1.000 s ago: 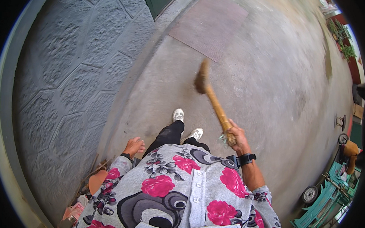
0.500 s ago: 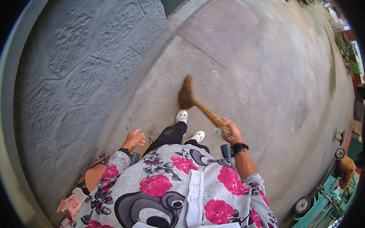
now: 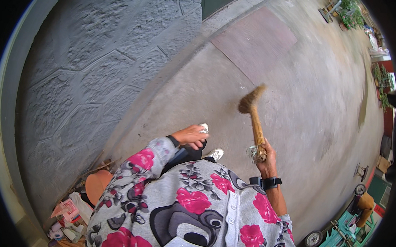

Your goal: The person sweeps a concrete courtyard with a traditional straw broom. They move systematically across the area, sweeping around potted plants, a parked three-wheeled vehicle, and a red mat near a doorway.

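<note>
A short straw broom (image 3: 256, 126) is in my right hand (image 3: 269, 159), whose fingers wrap round the end of its handle. The broom's head points away from me and bends to the right above the concrete floor; whether it touches the floor I cannot tell. A bit of clear plastic (image 3: 251, 152) shows at the handle end. My left hand (image 3: 191, 135) is in front of my body over my legs, holding nothing, its slightly curled fingers apart. Close beyond it is one of my white shoes (image 3: 203, 127).
A textured grey wall (image 3: 103, 62) runs along the left. A flat reddish sheet (image 3: 257, 42) lies on the floor ahead. Potted plants (image 3: 349, 14) stand far right, and a teal wheeled cart (image 3: 334, 237) is near right. An orange basin (image 3: 99, 186) sits among clutter at lower left.
The broom has swung to the right and its head has lifted away from my shoe. My left hand has moved right and forward, across my legs. The view has shifted slightly.
</note>
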`<state>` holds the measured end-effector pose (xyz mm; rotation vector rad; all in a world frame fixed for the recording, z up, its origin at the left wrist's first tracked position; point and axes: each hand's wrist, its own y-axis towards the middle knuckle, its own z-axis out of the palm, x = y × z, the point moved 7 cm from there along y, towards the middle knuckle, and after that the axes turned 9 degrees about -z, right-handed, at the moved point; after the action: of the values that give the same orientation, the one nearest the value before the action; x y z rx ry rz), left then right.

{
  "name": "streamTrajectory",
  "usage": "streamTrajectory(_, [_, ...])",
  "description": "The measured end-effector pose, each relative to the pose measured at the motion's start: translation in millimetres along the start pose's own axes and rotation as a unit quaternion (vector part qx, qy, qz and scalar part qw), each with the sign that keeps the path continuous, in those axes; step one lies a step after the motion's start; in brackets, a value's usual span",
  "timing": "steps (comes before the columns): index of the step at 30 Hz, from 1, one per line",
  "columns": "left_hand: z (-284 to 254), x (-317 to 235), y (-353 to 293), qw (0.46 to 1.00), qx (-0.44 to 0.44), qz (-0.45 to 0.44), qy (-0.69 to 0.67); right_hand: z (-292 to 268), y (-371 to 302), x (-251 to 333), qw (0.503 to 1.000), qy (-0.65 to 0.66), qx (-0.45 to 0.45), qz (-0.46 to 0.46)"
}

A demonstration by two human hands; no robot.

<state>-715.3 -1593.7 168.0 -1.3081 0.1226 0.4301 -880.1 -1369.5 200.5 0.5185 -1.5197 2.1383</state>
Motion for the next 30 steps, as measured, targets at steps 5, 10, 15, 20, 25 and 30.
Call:
streamTrajectory(5, [65, -46, 27, 0.905, 0.185, 0.046, -0.379, 100, -43, -36, 0.951, 0.008, 0.277, 0.137])
streamTrajectory(10, [-19, -8, 1, 0.847, -0.143, 0.109, -0.501, 85, -46, -18, 0.943, -0.099, 0.313, 0.060])
streamTrajectory(15, [-87, 45, -58, 0.819, -0.235, 0.141, -0.504, -22, -41, -6, 0.961, -0.245, 0.123, 0.044])
streamTrajectory(20, [-82, 67, -42, 0.872, -0.246, 0.093, -0.413, -76, -54, -32, 0.966, -0.225, 0.082, 0.094])
streamTrajectory(25, [-59, 105, -53, 0.795, -0.044, 0.105, -0.596, -83, -53, -42, 0.969, -0.208, 0.080, 0.110])
streamTrajectory(30, [-46, 137, -57, 0.745, -0.039, 0.114, -0.657, -89, -53, -32, 0.971, -0.214, 0.073, 0.080])
